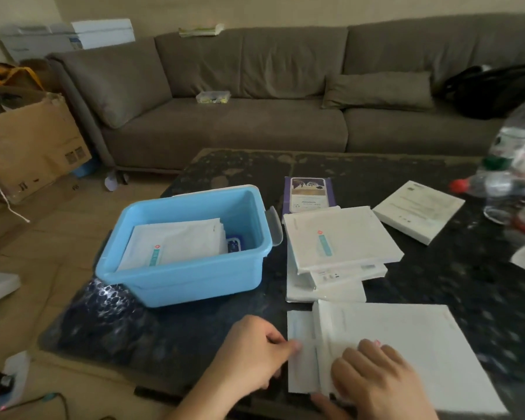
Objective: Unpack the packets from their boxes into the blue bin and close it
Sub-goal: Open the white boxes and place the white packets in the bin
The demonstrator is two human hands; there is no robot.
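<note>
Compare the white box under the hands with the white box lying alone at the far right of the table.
The near box has a packet sticking out of its left end; the far box looks closed. The left hand pinches that packet and the right hand rests on the near box; nothing touches the far one. Both are flat and white.

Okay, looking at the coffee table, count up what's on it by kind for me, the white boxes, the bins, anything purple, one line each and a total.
White boxes: 4, one under the hands, a stack of two with loose white pieces beneath, one at the far right
Blue bin: 1
Purple box: 1
Total: 6
</note>
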